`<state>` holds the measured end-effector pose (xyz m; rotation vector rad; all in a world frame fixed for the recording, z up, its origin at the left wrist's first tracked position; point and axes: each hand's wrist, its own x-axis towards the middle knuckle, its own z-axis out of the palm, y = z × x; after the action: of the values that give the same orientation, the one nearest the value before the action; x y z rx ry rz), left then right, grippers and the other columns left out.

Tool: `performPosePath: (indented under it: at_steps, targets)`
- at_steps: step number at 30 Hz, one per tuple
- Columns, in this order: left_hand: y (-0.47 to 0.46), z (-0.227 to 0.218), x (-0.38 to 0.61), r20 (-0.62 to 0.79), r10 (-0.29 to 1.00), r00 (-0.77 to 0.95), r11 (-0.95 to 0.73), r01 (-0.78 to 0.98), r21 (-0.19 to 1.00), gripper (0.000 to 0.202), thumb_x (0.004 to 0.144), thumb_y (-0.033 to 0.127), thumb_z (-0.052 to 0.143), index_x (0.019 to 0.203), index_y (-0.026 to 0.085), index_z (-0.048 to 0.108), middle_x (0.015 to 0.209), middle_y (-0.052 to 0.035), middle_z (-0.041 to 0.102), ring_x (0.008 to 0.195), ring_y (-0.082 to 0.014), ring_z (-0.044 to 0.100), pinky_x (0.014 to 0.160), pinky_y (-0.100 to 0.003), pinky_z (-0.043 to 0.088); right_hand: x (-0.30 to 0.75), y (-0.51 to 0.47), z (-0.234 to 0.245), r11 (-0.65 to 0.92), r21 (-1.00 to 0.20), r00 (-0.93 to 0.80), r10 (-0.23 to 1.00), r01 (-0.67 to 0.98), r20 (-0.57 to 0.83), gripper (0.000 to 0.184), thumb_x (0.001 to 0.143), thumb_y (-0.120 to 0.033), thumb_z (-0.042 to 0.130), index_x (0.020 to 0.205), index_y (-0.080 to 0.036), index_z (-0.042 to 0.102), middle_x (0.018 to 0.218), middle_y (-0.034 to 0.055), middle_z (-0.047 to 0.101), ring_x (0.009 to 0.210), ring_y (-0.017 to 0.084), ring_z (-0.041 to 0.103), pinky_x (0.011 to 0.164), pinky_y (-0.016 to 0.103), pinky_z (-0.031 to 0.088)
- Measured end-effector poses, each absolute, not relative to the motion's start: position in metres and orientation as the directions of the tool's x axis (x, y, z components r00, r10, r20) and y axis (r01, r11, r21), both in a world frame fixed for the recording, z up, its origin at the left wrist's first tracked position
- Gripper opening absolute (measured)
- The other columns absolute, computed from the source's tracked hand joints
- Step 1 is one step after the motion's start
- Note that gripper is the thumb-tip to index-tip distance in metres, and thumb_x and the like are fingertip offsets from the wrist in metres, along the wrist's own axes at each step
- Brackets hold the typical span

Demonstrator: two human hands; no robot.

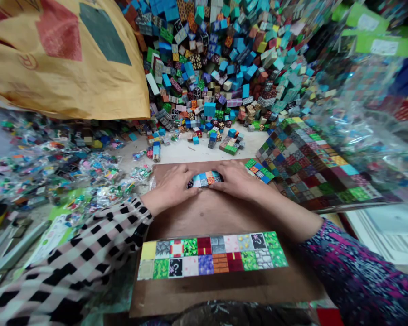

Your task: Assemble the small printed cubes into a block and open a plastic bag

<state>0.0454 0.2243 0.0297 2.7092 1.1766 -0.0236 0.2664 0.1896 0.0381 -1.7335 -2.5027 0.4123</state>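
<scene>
Both my hands rest on a brown board (211, 213) and press in on a short row of small printed cubes (206, 178) from either side. My left hand (172, 185) cups the row's left end, fingers curled against it. My right hand (236, 179) closes on the right end. At the board's near edge lies a flat two-row slab of patterned cubes (212, 256). A few more cubes (258, 171) sit just right of my right hand.
A huge heap of loose coloured cubes (221, 59) fills the back. A large assembled block of cubes (313, 163) stands at right. Clear bags of small parts (61, 167) spread at left, under a yellow sack (64, 59). Plastic-wrapped packs (367, 104) lie far right.
</scene>
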Motion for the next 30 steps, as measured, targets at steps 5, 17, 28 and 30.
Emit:
performPosePath:
  at_steps: [5, 17, 28, 30]
  targets:
    - [0.224, 0.033, 0.044, -0.102, 0.724, 0.682, -0.652, 0.725, 0.22, 0.05, 0.089, 0.044, 0.06, 0.132, 0.018, 0.059, 0.109, -0.0117, 0.059, 0.103, -0.0291, 0.056, 0.089, -0.042, 0.046, 0.277, 0.198, 0.044, 0.249, -0.379, -0.289, 0.956, 0.891, -0.05, 0.049, 0.094, -0.04, 0.059, 0.134, -0.014, 0.056, 0.119, 0.0181, 0.063, 0.109, 0.032, 0.058, 0.092, 0.044, 0.046]
    - [0.225, 0.031, 0.042, -0.139, 0.726, 0.673, -0.638, 0.735, 0.23, 0.048, 0.09, 0.048, 0.058, 0.127, 0.018, 0.062, 0.109, -0.0111, 0.056, 0.104, -0.0293, 0.054, 0.089, -0.041, 0.046, 0.296, 0.249, 0.032, -0.243, -0.056, 0.238, 0.967, 0.968, -0.088, 0.044, 0.093, -0.006, 0.032, 0.128, -0.007, 0.059, 0.127, 0.0237, 0.054, 0.115, 0.034, 0.053, 0.09, 0.04, 0.046]
    - [0.225, 0.032, 0.045, -0.153, 0.739, 0.656, -0.624, 0.752, 0.211, 0.047, 0.09, 0.049, 0.058, 0.123, 0.017, 0.064, 0.106, -0.011, 0.055, 0.1, -0.0299, 0.055, 0.085, -0.04, 0.045, 0.302, 0.253, 0.03, -0.263, -0.038, 0.261, 0.964, 0.964, -0.054, 0.042, 0.096, -0.006, 0.03, 0.125, -0.008, 0.061, 0.124, 0.0236, 0.054, 0.109, 0.033, 0.06, 0.083, 0.039, 0.049]
    - [0.225, 0.032, 0.045, -0.152, 0.743, 0.652, -0.622, 0.756, 0.205, 0.046, 0.09, 0.049, 0.058, 0.123, 0.017, 0.064, 0.106, -0.0107, 0.055, 0.101, -0.0294, 0.055, 0.085, -0.04, 0.046, 0.301, 0.248, 0.033, -0.239, -0.03, 0.239, 0.971, 0.971, 0.0, 0.043, 0.095, -0.006, 0.028, 0.122, -0.007, 0.062, 0.122, 0.0246, 0.055, 0.107, 0.035, 0.06, 0.08, 0.039, 0.049]
